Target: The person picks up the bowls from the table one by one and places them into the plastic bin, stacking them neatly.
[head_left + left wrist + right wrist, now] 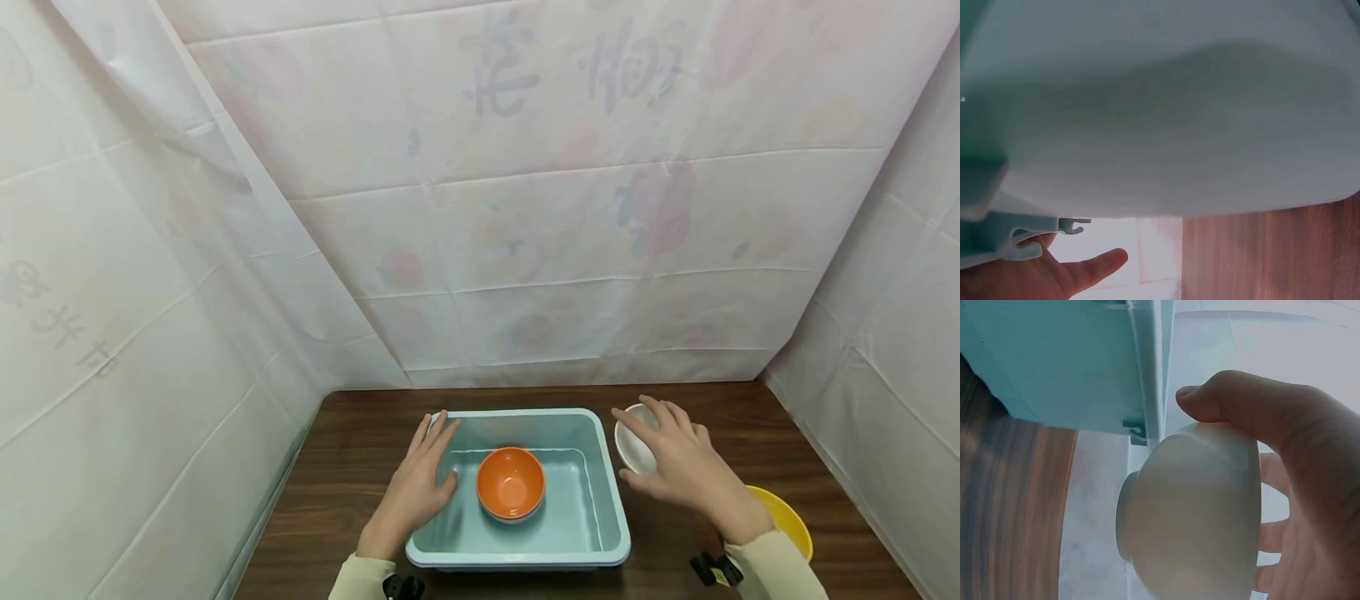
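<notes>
"So, your grip?"
"My right hand (673, 460) pinched a white bowl (632, 447) right of the tub (517, 560); my left hand (416, 490), spread, held nothing."
"Step?"
"Stacking, I judged; next called for centring over the orange bowl (511, 482)."

Head view looks forward and down from above the tabletop (322, 475), the widest of the three. Left wrist view looks from very near the outer wall of the blue basin (517, 562) (it fills most of the frame); right wrist view, low and rolled sideways, faces the white bowl (1194, 506) close up. All three share the basin, head and right wrist the bowl.
</notes>
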`<state>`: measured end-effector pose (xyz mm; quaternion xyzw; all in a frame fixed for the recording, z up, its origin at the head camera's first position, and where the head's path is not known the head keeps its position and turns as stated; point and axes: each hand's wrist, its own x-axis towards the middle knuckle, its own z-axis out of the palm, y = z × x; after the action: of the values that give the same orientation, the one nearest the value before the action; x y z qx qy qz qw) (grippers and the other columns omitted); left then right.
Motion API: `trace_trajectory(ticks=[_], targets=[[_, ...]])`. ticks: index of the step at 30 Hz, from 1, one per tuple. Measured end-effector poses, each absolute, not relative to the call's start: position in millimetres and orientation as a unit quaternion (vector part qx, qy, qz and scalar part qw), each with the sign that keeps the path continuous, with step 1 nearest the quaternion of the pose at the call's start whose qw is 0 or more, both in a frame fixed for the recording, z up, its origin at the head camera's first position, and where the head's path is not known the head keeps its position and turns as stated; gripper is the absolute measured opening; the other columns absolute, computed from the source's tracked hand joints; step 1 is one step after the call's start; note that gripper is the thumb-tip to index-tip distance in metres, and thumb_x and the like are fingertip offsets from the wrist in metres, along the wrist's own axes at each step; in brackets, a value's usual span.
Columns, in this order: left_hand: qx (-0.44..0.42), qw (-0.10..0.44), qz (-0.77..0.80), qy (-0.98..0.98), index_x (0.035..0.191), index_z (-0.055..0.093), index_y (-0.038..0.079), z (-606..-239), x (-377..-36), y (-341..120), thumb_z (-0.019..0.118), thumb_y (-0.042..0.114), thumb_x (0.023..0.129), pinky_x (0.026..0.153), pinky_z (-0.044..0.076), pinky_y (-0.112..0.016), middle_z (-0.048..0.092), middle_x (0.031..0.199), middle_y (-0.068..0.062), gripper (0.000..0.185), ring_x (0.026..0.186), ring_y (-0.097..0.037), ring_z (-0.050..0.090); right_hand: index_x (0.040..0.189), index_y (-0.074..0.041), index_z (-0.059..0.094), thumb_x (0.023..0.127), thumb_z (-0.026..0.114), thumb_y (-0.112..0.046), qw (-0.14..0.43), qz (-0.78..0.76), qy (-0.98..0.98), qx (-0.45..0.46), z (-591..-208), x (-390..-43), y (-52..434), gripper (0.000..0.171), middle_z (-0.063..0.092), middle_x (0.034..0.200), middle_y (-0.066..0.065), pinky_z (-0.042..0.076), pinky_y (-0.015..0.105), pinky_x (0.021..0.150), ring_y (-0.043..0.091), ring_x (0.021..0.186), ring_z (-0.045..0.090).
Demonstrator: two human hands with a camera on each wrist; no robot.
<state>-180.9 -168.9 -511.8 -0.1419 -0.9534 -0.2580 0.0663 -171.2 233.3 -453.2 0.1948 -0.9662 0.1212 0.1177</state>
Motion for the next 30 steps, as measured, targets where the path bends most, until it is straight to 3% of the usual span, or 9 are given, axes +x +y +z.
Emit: trace_trajectory(ticks=[23, 30], targets=[[-0.141, 0.058, -0.264, -0.952, 0.16, 0.039, 0.021, -511, -180, -170, 0.074, 0.015, 0.091, 0.116, 0.04, -0.058, 0.022, 0.172, -0.001, 0.077, 0.161, -0.029, 0.011, 0.151, -0.026, 0.053, 0.08, 0.083, -0.046, 0.11, 0.123, -0.959, 0.23, -432, -182, 207, 0.079, 0.041, 0.156, 0.022, 0.044, 0.074, 0.089, 0.049, 0.137, 0.041], [-0.14, 0.059, -0.268, -0.951, 0.16, 0.04, 0.021, -511, -180, -170, 0.074, 0.014, 0.091, 0.115, 0.041, -0.059, 0.022, 0.172, -0.001, 0.077, 0.161, -0.029, 0.012, 0.151, -0.026, 0.053, 0.08, 0.083, -0.047, 0.111, 0.129, -0.954, 0.246, -430, -185, 194, 0.08, 0.041, 0.157, 0.019, 0.045, 0.069, 0.09, 0.045, 0.138, 0.041]])
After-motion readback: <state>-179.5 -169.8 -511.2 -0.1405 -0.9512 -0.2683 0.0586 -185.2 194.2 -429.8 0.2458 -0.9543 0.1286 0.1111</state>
